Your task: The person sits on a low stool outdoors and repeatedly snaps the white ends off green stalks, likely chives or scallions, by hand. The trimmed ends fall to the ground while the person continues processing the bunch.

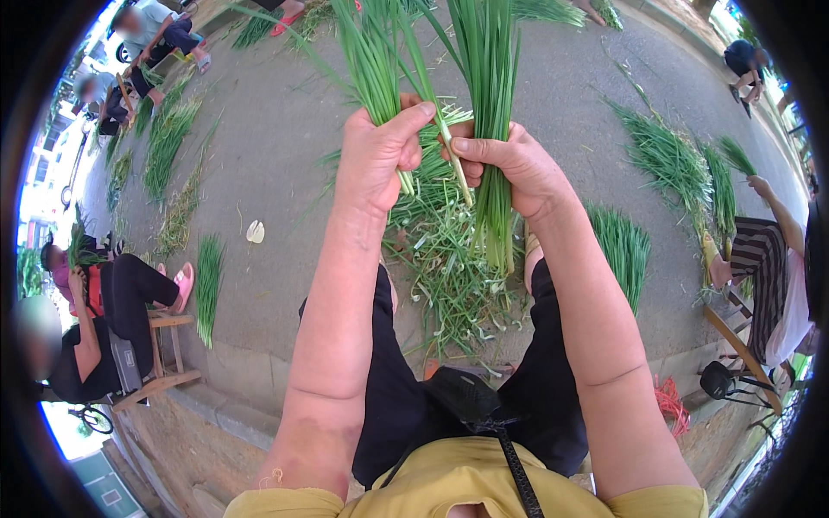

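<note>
Both arms reach forward, and my hands are close together over the paved ground. My left hand (377,151) is wrapped round a bunch of garlic chives (370,65), its pale cut ends poking out below the fist. In my right hand (515,166) is a thicker bunch of garlic chives (488,73), with the stem ends hanging downward. A loose stalk with a pale base (456,168) slants between the two hands, at the right fingertips; which hand grips it I cannot tell. Beneath them, a tangled heap of chive trimmings (458,289) lies between my feet.
Laid chives (620,250) lie beside my right leg, and a narrow bundle (209,289) lies to the left. More chives (661,155) are spread farther right. Seated people work at both sides, one on a wooden chair (160,363). Red string (670,406) lies at the lower right.
</note>
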{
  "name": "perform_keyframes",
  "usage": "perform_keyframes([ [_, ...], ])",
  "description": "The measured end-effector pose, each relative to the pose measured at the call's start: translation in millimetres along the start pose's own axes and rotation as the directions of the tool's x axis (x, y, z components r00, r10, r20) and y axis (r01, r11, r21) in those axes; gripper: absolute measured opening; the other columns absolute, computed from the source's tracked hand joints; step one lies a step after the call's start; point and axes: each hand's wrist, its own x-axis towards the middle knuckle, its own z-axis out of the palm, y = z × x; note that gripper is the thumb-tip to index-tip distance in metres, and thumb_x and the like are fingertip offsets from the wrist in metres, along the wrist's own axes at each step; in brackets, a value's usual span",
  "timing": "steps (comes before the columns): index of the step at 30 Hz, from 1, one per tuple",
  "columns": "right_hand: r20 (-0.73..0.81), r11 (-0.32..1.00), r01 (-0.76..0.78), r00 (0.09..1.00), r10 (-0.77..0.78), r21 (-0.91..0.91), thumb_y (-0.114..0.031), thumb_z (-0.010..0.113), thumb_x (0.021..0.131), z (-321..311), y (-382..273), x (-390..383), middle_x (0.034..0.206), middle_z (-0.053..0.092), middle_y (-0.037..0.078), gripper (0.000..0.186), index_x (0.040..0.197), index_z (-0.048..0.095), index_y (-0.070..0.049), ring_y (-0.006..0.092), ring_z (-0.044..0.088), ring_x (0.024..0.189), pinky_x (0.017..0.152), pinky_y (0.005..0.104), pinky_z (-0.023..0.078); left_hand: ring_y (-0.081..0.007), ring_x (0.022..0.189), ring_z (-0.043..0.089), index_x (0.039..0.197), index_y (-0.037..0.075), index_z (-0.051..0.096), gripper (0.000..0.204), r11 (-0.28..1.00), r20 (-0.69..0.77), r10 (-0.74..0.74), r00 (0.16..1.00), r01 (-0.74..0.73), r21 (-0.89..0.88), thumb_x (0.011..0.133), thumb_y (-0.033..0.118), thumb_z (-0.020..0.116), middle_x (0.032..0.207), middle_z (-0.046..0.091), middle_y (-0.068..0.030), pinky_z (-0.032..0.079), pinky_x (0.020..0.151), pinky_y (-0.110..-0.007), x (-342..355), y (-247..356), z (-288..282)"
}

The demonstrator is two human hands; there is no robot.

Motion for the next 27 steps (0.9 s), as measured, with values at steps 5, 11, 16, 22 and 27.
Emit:
perform_keyframes([
  [5, -0.06, 0.999, 0.041, 0.997, -0.041, 0.002, -0.008, 0.068, 0.077, 5.2, -1.5, -1.5, 0.074, 0.061, 0.006, 0.022, 0.095, 0.061, 0.004, 0.0091, 0.049, 0.058, 0.054, 0.0224, 0.042, -0.0042, 0.042, 0.04, 0.086, 0.001, 0.058, 0.017, 1.0, 0.024, -0.012, 1.0, 0.012, -0.015, 0.075, 0.005, 0.071, 0.063, 0.054, 0.0011, 0.03, 0.039, -0.021, -0.9, 1.8, -1.3],
  [11, -0.062, 0.998, 0.048, 0.997, -0.05, -0.029, -0.007, 0.069, 0.076, 3.6, -1.9, -0.4, 0.073, 0.062, 0.006, 0.017, 0.089, 0.063, 0.002, 0.0083, 0.051, 0.058, 0.053, 0.0217, 0.043, -0.0039, 0.043, 0.041, 0.086, 0.001, 0.059, 0.019, 1.0, -0.014, 0.019, 1.0, -0.019, 0.013, 0.075, 0.006, 0.073, 0.065, 0.056, 0.0002, 0.03, 0.039, -0.02, -2.1, 2.7, -0.2],
  [16, -0.094, 0.997, 0.052, 0.994, -0.058, -0.061, -0.009, 0.071, 0.076, 1.1, 1.6, 1.9, 0.068, 0.06, 0.003, 0.018, 0.089, 0.064, 0.002, 0.009, 0.052, 0.057, 0.053, 0.0224, 0.043, -0.0034, 0.044, 0.041, 0.084, 0.002, 0.061, 0.017, 0.996, -0.027, 0.023, 0.999, -0.02, 0.092, 0.075, 0.007, 0.074, 0.068, 0.059, -0.0018, 0.029, 0.039, -0.019, -2.8, 1.4, 1.2],
  [22, -0.134, 0.992, 0.068, 0.988, -0.082, -0.105, -0.011, 0.073, 0.075, -0.3, 0.3, 2.9, 0.066, 0.058, 0.003, 0.017, 0.085, 0.065, 0.0, 0.0098, 0.052, 0.057, 0.052, 0.023, 0.043, -0.0026, 0.044, 0.039, 0.084, 0.002, 0.061, 0.016, 0.986, 0.102, -0.097, 0.99, 0.082, 0.145, 0.076, 0.009, 0.073, 0.069, 0.059, -0.0013, 0.029, 0.039, -0.018, -3.6, -0.4, -1.0],
  [27, -0.141, 0.993, 0.073, 0.986, -0.086, -0.092, -0.01, 0.074, 0.074, 0.0, -1.0, 1.3, 0.066, 0.058, 0.003, 0.017, 0.085, 0.065, -0.001, 0.0101, 0.052, 0.058, 0.053, 0.0231, 0.043, -0.0019, 0.042, 0.037, 0.087, 0.002, 0.059, 0.017, 0.985, 0.096, -0.09, 0.991, 0.074, 0.159, 0.079, 0.012, 0.071, 0.067, 0.056, 0.0012, 0.028, 0.039, -0.018, -6.2, 1.8, 2.4],
])
